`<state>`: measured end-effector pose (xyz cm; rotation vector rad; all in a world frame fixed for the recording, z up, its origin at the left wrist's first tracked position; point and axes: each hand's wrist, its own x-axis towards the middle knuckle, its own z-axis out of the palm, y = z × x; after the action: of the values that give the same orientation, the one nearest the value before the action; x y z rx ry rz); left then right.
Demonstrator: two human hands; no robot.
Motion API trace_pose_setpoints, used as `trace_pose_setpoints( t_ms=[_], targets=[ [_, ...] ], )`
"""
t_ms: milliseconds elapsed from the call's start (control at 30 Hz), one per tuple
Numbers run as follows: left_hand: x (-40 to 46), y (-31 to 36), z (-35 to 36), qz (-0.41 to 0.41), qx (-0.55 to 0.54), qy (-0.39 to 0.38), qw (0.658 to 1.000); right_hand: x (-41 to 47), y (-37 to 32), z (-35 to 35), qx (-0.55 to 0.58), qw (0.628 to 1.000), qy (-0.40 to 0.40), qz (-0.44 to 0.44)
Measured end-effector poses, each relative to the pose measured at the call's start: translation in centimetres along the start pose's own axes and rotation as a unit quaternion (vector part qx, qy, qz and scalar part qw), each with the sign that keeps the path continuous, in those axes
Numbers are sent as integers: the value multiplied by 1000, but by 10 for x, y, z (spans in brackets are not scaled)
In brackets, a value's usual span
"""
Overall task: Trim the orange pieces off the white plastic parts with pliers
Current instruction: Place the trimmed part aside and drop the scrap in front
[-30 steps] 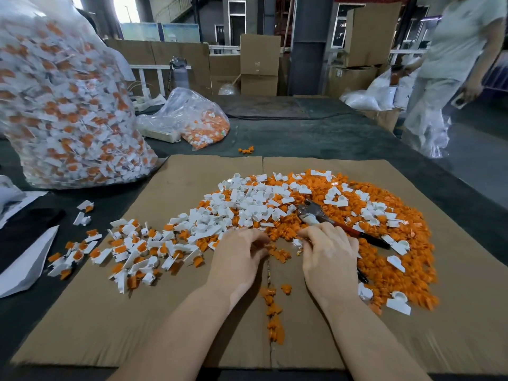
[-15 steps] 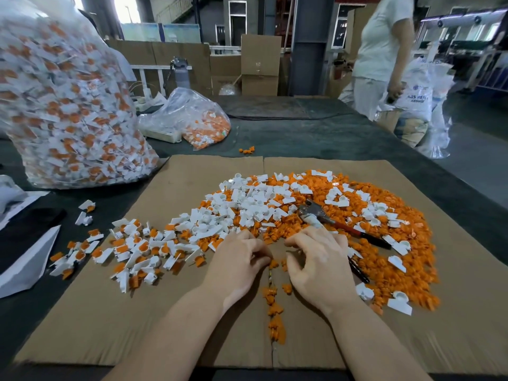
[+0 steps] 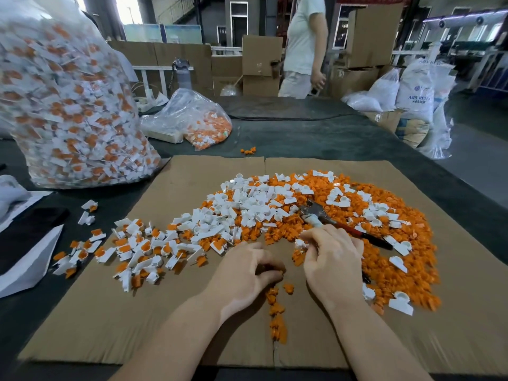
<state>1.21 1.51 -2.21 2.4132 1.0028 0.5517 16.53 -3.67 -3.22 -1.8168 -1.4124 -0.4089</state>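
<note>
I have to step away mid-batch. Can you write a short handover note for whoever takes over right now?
Left hand: fingers curled on the brown cardboard sheet; whether it holds anything cannot be seen.
Right hand: pinches a small white plastic part.
Red-handled metal pliers lie unheld on the orange pile, beyond the right hand.
Done: heap of trimmed orange pieces at right, bare white parts in the middle.
Left: untrimmed white-and-orange parts spread at left, plus a big clear bag of them behind.
</note>
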Motion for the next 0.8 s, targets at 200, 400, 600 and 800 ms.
trace_pose_setpoints(
  t_ms=[200, 400, 600, 800],
  targets=[
    [-11, 1, -2, 30, -60, -31, 997, 1, 0, 1, 9, 999, 12, 45],
    [-15, 4, -5, 33, -94, -60, 993, 0, 1, 1, 1, 998, 15, 60],
    [-10, 4, -6, -8, -121, -49, 991, 0, 2, 4, -28, 997, -34, 61],
    [19, 5, -1, -71, -102, 32, 992, 5, 3, 6, -105, 982, -145, 58]
  ],
)
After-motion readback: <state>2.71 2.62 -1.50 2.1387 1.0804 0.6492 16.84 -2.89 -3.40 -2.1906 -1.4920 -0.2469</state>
